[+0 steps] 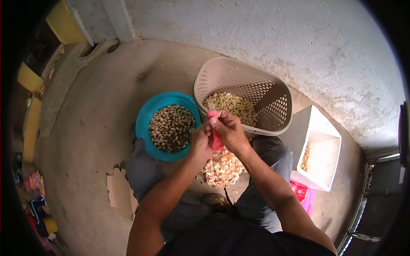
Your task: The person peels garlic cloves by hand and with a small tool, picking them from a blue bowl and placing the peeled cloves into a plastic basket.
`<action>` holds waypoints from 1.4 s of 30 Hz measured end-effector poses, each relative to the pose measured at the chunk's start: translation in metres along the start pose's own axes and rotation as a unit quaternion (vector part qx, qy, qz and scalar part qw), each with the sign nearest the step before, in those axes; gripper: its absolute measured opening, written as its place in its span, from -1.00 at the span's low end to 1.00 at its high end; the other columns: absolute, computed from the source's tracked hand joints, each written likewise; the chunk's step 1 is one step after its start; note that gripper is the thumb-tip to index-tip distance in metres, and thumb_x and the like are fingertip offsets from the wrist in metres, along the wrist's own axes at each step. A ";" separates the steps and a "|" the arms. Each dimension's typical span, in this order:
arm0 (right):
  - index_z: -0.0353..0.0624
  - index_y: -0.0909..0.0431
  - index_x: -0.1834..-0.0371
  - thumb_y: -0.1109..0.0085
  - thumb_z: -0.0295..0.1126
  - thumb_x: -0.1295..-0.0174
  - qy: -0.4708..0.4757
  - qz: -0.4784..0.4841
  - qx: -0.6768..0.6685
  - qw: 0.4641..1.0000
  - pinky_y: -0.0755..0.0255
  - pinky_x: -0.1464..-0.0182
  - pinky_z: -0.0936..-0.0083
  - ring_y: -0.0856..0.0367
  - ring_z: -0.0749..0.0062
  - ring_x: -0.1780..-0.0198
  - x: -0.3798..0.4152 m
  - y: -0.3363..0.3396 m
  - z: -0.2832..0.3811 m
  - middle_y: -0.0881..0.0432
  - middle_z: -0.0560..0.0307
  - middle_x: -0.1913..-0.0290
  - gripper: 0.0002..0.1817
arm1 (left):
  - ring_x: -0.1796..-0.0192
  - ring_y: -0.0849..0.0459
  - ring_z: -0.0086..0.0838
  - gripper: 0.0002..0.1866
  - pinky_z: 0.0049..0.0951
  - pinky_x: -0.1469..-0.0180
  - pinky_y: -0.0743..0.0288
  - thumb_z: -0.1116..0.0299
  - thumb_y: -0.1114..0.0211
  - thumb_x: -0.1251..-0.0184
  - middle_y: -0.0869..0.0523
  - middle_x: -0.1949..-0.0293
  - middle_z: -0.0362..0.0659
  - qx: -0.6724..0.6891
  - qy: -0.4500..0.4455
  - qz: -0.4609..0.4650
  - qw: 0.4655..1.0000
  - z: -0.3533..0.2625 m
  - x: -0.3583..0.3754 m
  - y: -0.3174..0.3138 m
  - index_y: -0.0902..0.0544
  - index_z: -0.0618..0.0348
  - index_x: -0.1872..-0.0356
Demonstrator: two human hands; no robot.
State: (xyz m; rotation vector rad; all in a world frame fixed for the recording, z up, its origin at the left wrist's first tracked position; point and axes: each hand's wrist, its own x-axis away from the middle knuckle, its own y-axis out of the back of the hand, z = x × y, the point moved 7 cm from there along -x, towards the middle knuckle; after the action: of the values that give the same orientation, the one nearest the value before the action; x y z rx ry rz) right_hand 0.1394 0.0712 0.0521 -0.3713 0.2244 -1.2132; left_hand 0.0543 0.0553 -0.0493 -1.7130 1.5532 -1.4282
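Above a pile of husks (222, 167), the right hand (229, 128) grips a red-handled knife (215, 135) while the left hand (200, 143) pinches a small piece against it, too hidden to identify. Just beyond sit a teal bowl (145, 117) of dark nuts and a beige basket (260, 83) of pale kernels; a white tub (326, 141) stands right.

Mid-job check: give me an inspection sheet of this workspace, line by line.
Surface: bare concrete floor, dusty.
Job's things: red-handled tool held in both hands; teal bowl of dark nuts; beige basket of pale kernels; shell pile between the knees.
Clutter: white tub at right, cardboard scraps at left.
Hands: left hand and right hand shut on the tool.
Cables: nothing seen.
Surroundings: plastered wall behind.
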 end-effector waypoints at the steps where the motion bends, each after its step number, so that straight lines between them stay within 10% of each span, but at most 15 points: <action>1: -0.25 -0.47 -0.08 -0.15 -0.40 -0.57 -0.018 0.003 0.006 1.000 -0.54 0.23 0.58 -0.61 0.58 0.31 0.001 0.002 0.008 -0.62 0.23 0.27 -0.82 | 0.30 -0.59 -0.57 -0.81 -0.48 0.21 -0.52 0.37 -0.14 -0.56 -0.57 0.38 -0.28 -0.012 -0.005 0.044 0.999 -0.007 0.001 -0.008 -0.51 0.09 0.35; 5: -0.29 -0.48 -0.06 -0.14 -0.39 -0.57 0.011 -0.026 0.218 0.975 -0.52 0.28 0.49 -0.64 0.49 0.33 0.000 0.031 0.039 -0.66 0.09 0.26 -0.81 | 0.28 -0.61 -0.48 -0.86 -0.33 0.15 -0.54 0.35 -0.22 -0.60 -0.65 0.30 -0.22 -0.049 0.024 0.012 0.998 -0.025 0.014 -0.031 -0.65 0.19 0.13; 12: -0.35 -0.50 0.13 -0.27 -0.04 -0.44 0.074 0.014 0.496 0.865 -0.56 0.14 0.02 -0.75 -0.27 0.15 0.006 0.020 0.041 -0.72 -0.35 0.28 -0.52 | -0.01 -0.70 -0.39 -0.81 -0.23 -0.16 -0.59 0.41 -0.14 -0.61 -0.73 0.08 -0.18 -0.031 0.040 0.123 0.991 -0.031 0.012 -0.037 -0.68 0.22 -0.03; 42: -0.37 -0.63 0.14 -0.36 -0.03 -0.37 0.017 0.053 0.500 0.865 -0.57 0.13 0.15 -0.78 -0.11 0.19 -0.001 0.017 0.041 -0.74 -0.26 0.30 -0.51 | -0.04 -0.75 -0.27 -0.81 -0.13 -0.22 -0.61 0.62 -0.22 -0.43 -0.80 0.06 -0.05 -0.044 0.039 0.113 0.992 -0.032 0.009 -0.028 -0.73 0.28 0.04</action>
State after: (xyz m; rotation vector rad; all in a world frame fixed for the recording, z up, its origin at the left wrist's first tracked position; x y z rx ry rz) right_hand 0.1692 0.0834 0.0833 0.5667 -0.3628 -1.0743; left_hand 0.0378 0.0653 -0.0103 -1.4882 1.8120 -1.3427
